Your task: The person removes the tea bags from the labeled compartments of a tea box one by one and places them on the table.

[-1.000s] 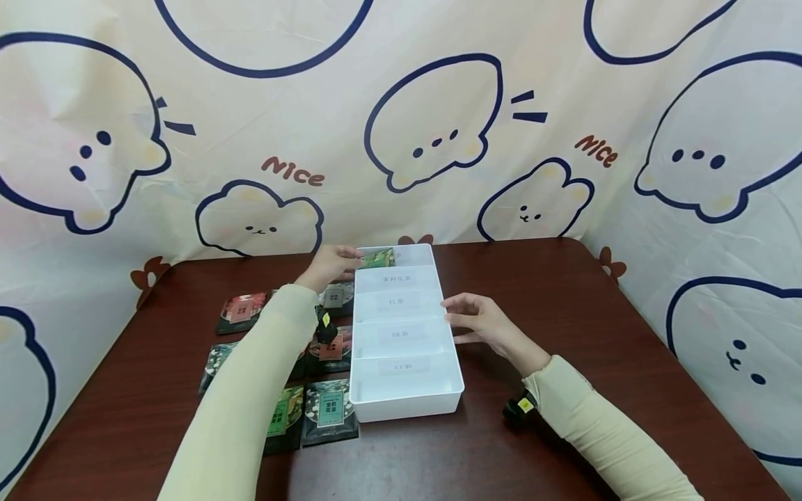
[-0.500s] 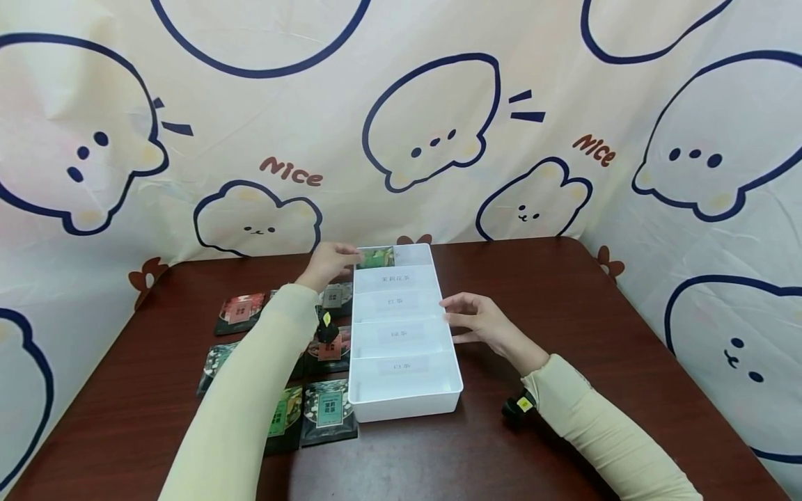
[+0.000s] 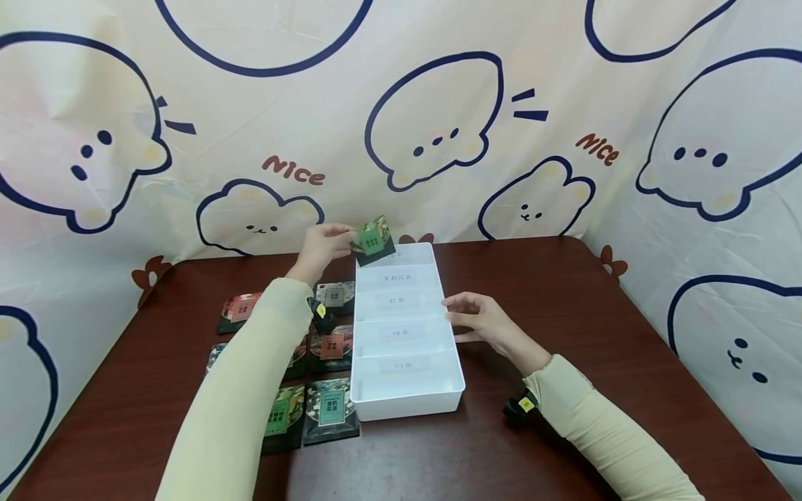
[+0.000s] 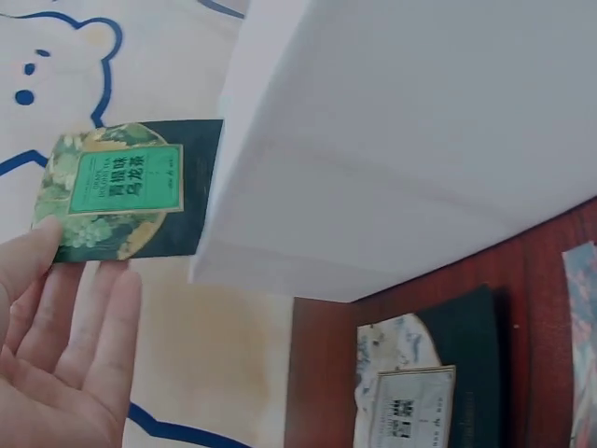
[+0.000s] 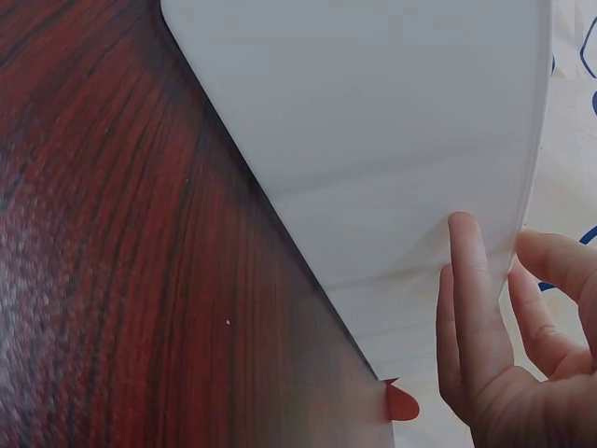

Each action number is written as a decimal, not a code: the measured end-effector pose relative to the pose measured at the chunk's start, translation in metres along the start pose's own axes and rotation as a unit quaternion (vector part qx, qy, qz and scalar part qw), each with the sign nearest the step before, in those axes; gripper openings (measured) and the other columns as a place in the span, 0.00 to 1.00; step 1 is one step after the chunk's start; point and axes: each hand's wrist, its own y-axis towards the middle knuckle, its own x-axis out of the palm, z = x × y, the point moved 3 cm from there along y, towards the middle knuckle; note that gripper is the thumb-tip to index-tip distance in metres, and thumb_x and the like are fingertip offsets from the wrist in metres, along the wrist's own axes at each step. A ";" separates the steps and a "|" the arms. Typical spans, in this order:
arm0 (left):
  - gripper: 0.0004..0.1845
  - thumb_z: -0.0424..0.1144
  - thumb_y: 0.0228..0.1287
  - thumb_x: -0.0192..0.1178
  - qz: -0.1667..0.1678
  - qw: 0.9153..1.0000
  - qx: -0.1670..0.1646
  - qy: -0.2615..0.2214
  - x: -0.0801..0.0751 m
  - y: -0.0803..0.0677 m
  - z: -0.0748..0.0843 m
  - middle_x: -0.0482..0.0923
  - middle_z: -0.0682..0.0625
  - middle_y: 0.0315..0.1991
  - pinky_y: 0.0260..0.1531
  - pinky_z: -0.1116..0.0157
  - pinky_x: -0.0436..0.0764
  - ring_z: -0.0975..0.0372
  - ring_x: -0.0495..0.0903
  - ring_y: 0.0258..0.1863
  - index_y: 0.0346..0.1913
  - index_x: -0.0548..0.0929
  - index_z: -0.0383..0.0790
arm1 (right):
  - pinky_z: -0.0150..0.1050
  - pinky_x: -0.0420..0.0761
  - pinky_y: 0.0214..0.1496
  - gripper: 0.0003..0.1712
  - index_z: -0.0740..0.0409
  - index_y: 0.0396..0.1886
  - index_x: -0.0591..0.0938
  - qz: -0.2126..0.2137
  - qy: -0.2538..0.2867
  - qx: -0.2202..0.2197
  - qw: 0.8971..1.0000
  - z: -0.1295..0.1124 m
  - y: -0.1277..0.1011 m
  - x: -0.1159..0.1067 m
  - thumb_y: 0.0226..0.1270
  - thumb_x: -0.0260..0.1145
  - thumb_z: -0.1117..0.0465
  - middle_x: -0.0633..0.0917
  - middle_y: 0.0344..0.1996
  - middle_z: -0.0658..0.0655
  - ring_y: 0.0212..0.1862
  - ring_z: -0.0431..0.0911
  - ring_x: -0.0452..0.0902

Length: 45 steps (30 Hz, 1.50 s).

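My left hand pinches a green-and-black tea sachet by its left edge, between thumb and fingers. The sachet is tilted up above the far compartment of a long white divided box. In the left wrist view its printed face shows, and the box wall stands close to its dark end. My right hand touches the box's right side. In the right wrist view the fingers lie extended along the outer wall, with the thumb at the rim. Each compartment carries a printed label.
Several tea sachets lie in rows left of the box, among them a green one, a teal-labelled one and a red-labelled one. My left sleeve covers part of these rows. A patterned cloth stands behind the brown table.
The green sachet was down in the far compartment; my left hand has lifted it up above the rim and tilted it. The right hand and the box stay in place.
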 end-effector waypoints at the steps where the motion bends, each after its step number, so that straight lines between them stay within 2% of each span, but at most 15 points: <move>1: 0.19 0.42 0.67 0.61 0.007 1.000 0.001 -0.011 -0.001 0.000 0.002 0.77 0.41 0.56 0.52 0.61 0.81 0.53 0.82 0.51 0.56 0.79 0.35 | 0.47 0.86 0.41 0.23 0.64 0.57 0.76 -0.001 0.000 -0.001 1.000 0.000 0.000 0.000 0.64 0.68 0.63 0.77 0.47 0.61 0.41 0.45 0.82; 7: 0.18 0.42 0.66 0.62 0.036 0.998 0.008 -0.041 -0.010 -0.006 0.010 0.81 0.46 0.47 0.38 0.70 0.84 0.64 0.84 0.36 0.55 0.80 0.38 | 0.47 0.86 0.41 0.22 0.64 0.57 0.76 -0.001 -0.003 0.000 1.000 -0.001 -0.001 0.001 0.64 0.68 0.63 0.77 0.46 0.61 0.40 0.45 0.82; 14: 0.19 0.44 0.65 0.62 0.033 0.998 0.014 -0.046 -0.026 -0.019 0.017 0.81 0.47 0.48 0.36 0.72 0.84 0.64 0.83 0.37 0.58 0.80 0.43 | 0.47 0.86 0.42 0.22 0.64 0.57 0.76 -0.002 -0.004 0.001 1.000 -0.001 -0.001 0.002 0.64 0.68 0.63 0.78 0.47 0.61 0.41 0.45 0.82; 23: 0.21 0.42 0.64 0.64 0.015 0.997 0.032 -0.072 -0.044 -0.046 0.021 0.84 0.58 0.38 0.32 0.71 0.84 0.66 0.82 0.32 0.58 0.80 0.40 | 0.47 0.86 0.41 0.22 0.64 0.57 0.76 0.003 -0.007 0.001 1.000 0.000 -0.001 0.001 0.64 0.68 0.64 0.78 0.48 0.62 0.41 0.45 0.82; 31: 0.21 0.44 0.62 0.66 0.016 0.995 0.045 -0.083 -0.058 -0.075 0.016 0.85 0.60 0.36 0.31 0.70 0.85 0.66 0.82 0.29 0.57 0.80 0.39 | 0.48 0.86 0.42 0.22 0.63 0.57 0.77 0.004 -0.007 0.004 1.000 0.001 -0.001 0.001 0.65 0.67 0.63 0.78 0.48 0.62 0.42 0.45 0.82; 36: 0.18 0.40 0.61 0.66 0.002 0.992 0.063 -0.111 -0.071 -0.097 0.014 0.85 0.58 0.34 0.28 0.71 0.84 0.67 0.82 0.26 0.53 0.82 0.40 | 0.48 0.86 0.42 0.22 0.63 0.57 0.76 0.004 -0.009 0.004 1.000 0.000 0.000 0.000 0.64 0.68 0.63 0.78 0.49 0.62 0.43 0.45 0.82; 39: 0.16 0.39 0.61 0.66 -0.004 0.991 0.059 -0.119 -0.079 -0.111 0.010 0.85 0.58 0.33 0.27 0.71 0.84 0.68 0.81 0.25 0.52 0.82 0.40 | 0.48 0.86 0.42 0.23 0.63 0.57 0.76 0.001 -0.010 0.005 1.000 0.000 0.000 0.000 0.64 0.68 0.63 0.78 0.49 0.62 0.43 0.45 0.82; 45: 0.19 0.41 0.62 0.66 0.000 0.995 0.041 -0.096 -0.093 -0.138 -0.001 0.84 0.59 0.32 0.27 0.70 0.84 0.68 0.81 0.26 0.54 0.81 0.39 | 0.47 0.86 0.42 0.22 0.63 0.57 0.77 0.003 -0.008 0.008 1.000 0.000 0.001 0.000 0.64 0.68 0.63 0.78 0.49 0.62 0.44 0.45 0.81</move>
